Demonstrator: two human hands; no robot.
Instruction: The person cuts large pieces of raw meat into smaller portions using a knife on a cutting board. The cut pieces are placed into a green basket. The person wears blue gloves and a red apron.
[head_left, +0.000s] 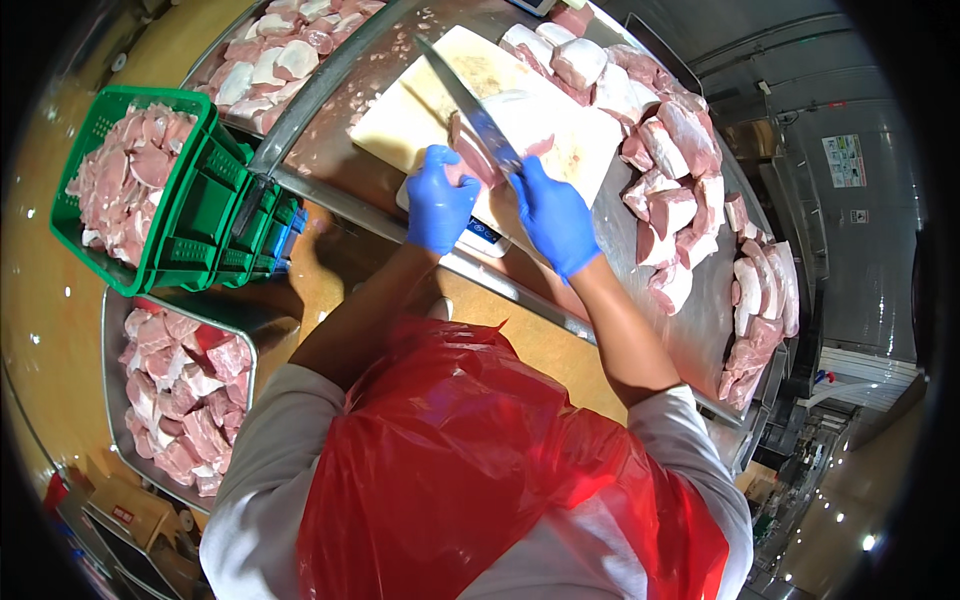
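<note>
My right hand (553,215), in a blue glove, is closed round the handle of a long knife (468,105). The blade points away and to the left, across a piece of raw meat (478,155) with a pale fat side. On the meat's near left edge my left hand (438,200), gloved in blue too, is closed with curled fingers and the thumb bent in. The meat lies on a white cutting board (395,125) with stained patches. Part of the meat is hidden beneath the blade and my hands.
Meat chunks (665,210) line the right of the steel table (625,290). A scale (485,238) shows beneath the board's near edge. At left stand a green crate (190,215) of meat slices, a metal tub (252,385) of chunks, and a far tray of meat (265,75).
</note>
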